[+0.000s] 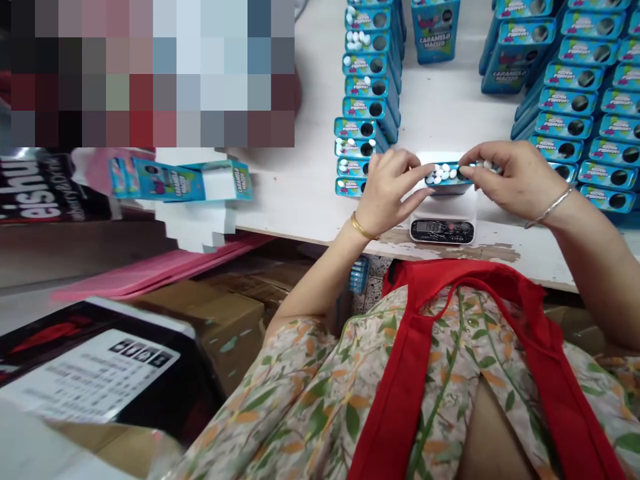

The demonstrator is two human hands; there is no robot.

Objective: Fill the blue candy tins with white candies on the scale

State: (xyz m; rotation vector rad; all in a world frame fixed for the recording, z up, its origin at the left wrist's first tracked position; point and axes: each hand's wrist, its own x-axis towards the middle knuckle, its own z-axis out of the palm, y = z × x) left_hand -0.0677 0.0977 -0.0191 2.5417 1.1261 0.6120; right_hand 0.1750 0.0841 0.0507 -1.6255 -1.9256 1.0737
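A blue candy tin (450, 189) stands on a small white digital scale (443, 230), with several white candies (442, 175) heaped on its top. At the tin's left end is my left hand (393, 183); its index fingertip reaches the candies, and thumb and index are spread apart. My right hand (520, 175) is at the tin's right end, thumb and index pinched close over the dark round opening. More white candies (486, 165) show among its curled fingers. The palm side of the right hand is hidden.
Rows of blue tins (363, 107) stand left of the scale, some with white candies on top. More tins (570, 100) fill the right side. Single tins (435, 33) stand farther back. An open blue carton (200, 181) lies left; brown boxes (215, 313) sit below the table's edge.
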